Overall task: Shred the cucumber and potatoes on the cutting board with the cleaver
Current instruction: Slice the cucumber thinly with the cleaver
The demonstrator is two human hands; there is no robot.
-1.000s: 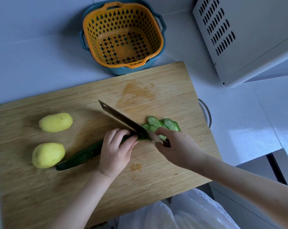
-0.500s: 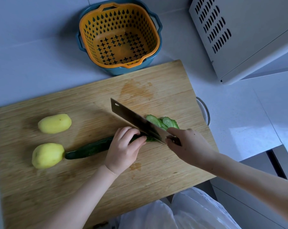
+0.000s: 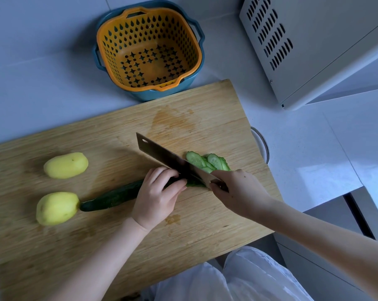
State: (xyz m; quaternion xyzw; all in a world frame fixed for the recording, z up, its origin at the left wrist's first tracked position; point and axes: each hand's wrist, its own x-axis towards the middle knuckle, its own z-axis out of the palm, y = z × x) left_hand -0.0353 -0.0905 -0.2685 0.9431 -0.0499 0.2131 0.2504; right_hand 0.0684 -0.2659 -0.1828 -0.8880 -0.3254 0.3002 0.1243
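Cutting board (image 3: 205, 105) lies on the pale worktop (image 3: 42, 61), and we see all the task items on it. Cucumber (image 3: 114, 196) lies across the board's middle, roughly parallel to its near edge. Its left tip touches the near potato (image 3: 56, 208) by the board's left edge. Far potato (image 3: 65, 165) sits just behind that one, apart from the cucumber; both are yellow and whole. Left hand (image 3: 157, 196) is clamped over the cucumber's right part, fingers curled down onto it, knuckles against the flat of the cleaver (image 3: 162, 155). Right hand (image 3: 240, 192) is wrapped tight around the cleaver's handle, which is mostly hidden under the fingers. The blade runs diagonally from that hand toward the board's far edge, cutting edge down at the cucumber's cut end. We can't tell if it's through to the wood. Cucumber slices (image 3: 207, 161) lie fanned and overlapping just right of the blade, near the board's right edge. Past the board's far edge we see an orange colander (image 3: 149, 48) nested in a blue bowl (image 3: 153, 95) just beside the board. A white vented appliance (image 3: 314, 51) fills the worktop's far right corner. A metal loop (image 3: 263, 144) sticks out at the board's right edge
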